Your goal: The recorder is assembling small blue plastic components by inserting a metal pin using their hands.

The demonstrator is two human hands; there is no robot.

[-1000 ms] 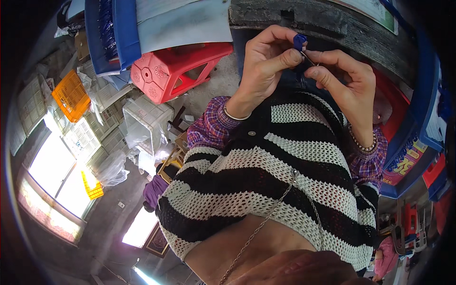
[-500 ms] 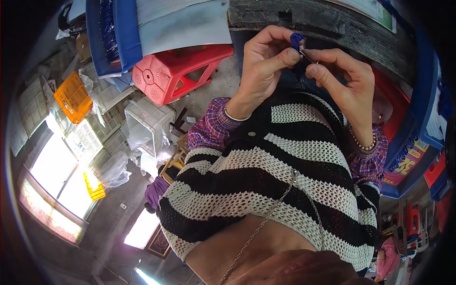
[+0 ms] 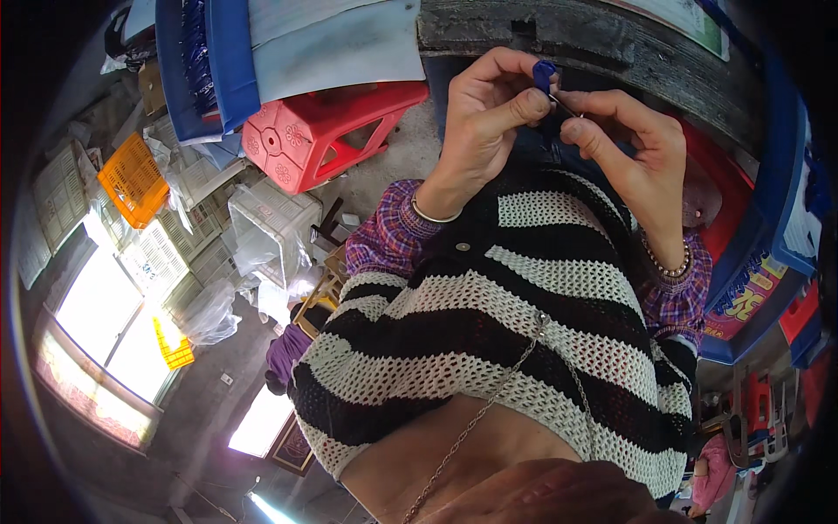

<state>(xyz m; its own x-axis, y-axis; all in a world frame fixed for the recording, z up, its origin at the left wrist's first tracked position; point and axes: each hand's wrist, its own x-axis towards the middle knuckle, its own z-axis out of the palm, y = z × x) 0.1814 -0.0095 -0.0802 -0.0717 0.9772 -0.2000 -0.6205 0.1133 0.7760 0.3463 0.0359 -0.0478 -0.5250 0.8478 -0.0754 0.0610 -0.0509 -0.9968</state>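
Observation:
My left hand (image 3: 489, 118) pinches a small dark blue piece (image 3: 545, 72), which looks like folded or rolled soft material, between thumb and fingers. Its lower end hangs dark beneath the fingers, and I cannot make out its exact kind. Just to the right, my right hand (image 3: 633, 140) is closed in a pinch on a thin shiny metal rod (image 3: 566, 106), like a needle. The rod's tip reaches the blue piece beside my left thumb. Both hands are raised close together in front of a dark wooden bench edge.
The dark, worn wooden bench (image 3: 567, 39) runs along the far side. A red plastic stool (image 3: 305, 135) and a blue bin (image 3: 236, 65) are at the left. Another blue bin (image 3: 742, 262) stands close on the right. Crates, including an orange one (image 3: 133, 179), are piled farther left.

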